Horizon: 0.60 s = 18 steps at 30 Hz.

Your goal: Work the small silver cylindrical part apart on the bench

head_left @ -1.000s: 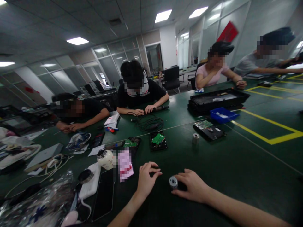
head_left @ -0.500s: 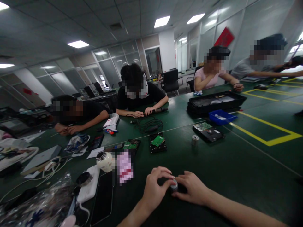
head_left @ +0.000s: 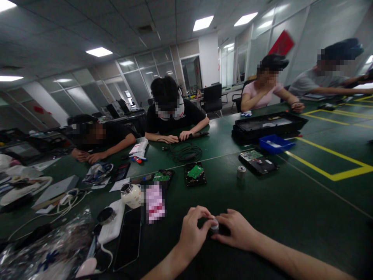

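Observation:
Close to me, a small silver metal cylinder (head_left: 215, 225) stands on the green tabletop between my hands. My left hand (head_left: 192, 230) is closed, its thumb and forefinger pinching the cylinder near its top. From the other side, my right hand (head_left: 237, 230) grips it with the thumb low and the forefinger higher up. My fingers cover part of the cylinder. Farther off stands a similar silver cylinder (head_left: 241, 172), upright and apart from both hands. Beyond my hands lies a hard drive (head_left: 196, 174) with a green circuit board on top.
Another hard drive (head_left: 259, 161) lies right of centre, by a blue tray (head_left: 275, 144) and a black case (head_left: 269, 126). At left are a phone (head_left: 128, 239), a cream bottle (head_left: 132, 195), a white power bank-like block (head_left: 112, 223) and plastic wrap (head_left: 55, 249). Several people sit around the table.
The view has shifted slightly, so the scene sits a little to the right. Both hands stay on the silver cylinder, with little visible finger movement.

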{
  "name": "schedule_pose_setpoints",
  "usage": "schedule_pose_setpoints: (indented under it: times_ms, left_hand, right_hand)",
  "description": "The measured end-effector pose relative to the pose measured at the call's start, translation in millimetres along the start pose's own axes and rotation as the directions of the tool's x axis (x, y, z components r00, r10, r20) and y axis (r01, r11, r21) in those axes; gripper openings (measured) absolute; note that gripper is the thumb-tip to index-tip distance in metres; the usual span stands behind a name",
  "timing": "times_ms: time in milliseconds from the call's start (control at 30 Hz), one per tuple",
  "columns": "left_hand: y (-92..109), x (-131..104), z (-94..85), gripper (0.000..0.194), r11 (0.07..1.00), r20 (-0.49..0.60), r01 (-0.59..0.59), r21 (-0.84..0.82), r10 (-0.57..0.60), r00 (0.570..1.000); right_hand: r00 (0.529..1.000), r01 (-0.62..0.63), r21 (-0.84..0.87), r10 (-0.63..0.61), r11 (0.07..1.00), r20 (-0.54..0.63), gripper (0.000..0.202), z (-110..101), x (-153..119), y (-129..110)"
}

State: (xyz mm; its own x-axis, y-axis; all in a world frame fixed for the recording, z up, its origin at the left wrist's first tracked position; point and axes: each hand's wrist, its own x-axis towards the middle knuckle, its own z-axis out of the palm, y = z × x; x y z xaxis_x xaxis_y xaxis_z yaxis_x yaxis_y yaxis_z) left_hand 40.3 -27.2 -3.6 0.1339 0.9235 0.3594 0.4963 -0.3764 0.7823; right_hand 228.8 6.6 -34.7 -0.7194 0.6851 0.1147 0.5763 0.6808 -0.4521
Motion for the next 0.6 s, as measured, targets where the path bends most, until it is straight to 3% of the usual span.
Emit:
schedule_pose_setpoints:
  times_ms: [433,600]
  left_hand:
    - [2.1,-1.7,-2.5,0.023,0.99,0.026,-0.08,0.115,0.077,0.997]
    - [5.3,-2.9,-8.0,0.02,0.992,0.063,-0.001,0.126,-0.007,0.998]
  right_hand:
    - [1.0,-0.002,0.0,0.002,1.0,-0.019,0.029,1.4,-1.4,-0.4]
    - [1.0,-0.002,-0.021,0.002,1.0,-0.017,0.033,1.3,-0.5,-0.2]
